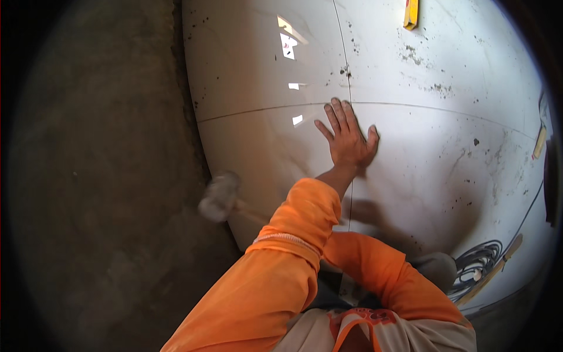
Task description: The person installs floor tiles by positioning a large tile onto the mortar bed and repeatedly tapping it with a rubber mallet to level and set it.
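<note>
My left hand (347,136) lies with fingers spread on a white, veined, glossy tile surface (264,88), at the crossing of thin joint lines. My right arm (375,267) in an orange sleeve reaches leftward behind my left forearm, and that hand is hidden. A blurred grey mallet head (219,196) hangs near the left edge of the tiles, its pale handle (252,212) running under my left forearm; the grip on it cannot be seen.
Rough dark concrete (99,176) lies left of the tiles. A yellow tool (410,13) is at the top right. A coiled cable (472,264), a wooden strip (504,264) and another short yellow piece (539,142) lie along the right side. Dark specks mark the tiles.
</note>
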Motion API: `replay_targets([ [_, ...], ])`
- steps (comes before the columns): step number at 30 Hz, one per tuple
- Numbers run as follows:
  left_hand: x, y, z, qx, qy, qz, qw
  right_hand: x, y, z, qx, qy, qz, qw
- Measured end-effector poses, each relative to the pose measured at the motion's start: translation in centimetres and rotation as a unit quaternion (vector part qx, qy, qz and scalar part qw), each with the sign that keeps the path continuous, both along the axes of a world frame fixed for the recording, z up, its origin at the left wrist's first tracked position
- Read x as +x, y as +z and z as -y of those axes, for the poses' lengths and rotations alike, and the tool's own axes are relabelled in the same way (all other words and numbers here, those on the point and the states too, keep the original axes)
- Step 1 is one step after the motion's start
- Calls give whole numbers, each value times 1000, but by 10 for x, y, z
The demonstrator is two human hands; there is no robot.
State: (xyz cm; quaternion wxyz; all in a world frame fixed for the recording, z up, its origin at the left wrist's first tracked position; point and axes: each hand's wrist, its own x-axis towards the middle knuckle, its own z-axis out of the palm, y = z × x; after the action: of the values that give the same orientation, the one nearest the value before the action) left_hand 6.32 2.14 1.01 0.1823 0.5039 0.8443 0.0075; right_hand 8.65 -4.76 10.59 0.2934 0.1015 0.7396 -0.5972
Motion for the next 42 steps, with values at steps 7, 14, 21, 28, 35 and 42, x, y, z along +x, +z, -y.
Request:
replay_targets([
  [7,5,-3,8,11,-2,-25,1000,16,9,17,2,12,3,1000],
  [14,5,6,5,-1,-21,-28,999,184,-26,-15,112,2,73,991],
  [21,-62,-5,20,122,-217,17,968,327,-35,22,145,-417,200,875],
  [28,-194,-14,81,76,-37,-113,990,342,-52,46,24,-702,104,704],
  [35,-90,-18,24,66,66,-103,990,345,-64,50,66,-705,100,699],
  [42,-2,-6,16,105,-99,-63,987,339,-59,51,59,-711,96,695],
])
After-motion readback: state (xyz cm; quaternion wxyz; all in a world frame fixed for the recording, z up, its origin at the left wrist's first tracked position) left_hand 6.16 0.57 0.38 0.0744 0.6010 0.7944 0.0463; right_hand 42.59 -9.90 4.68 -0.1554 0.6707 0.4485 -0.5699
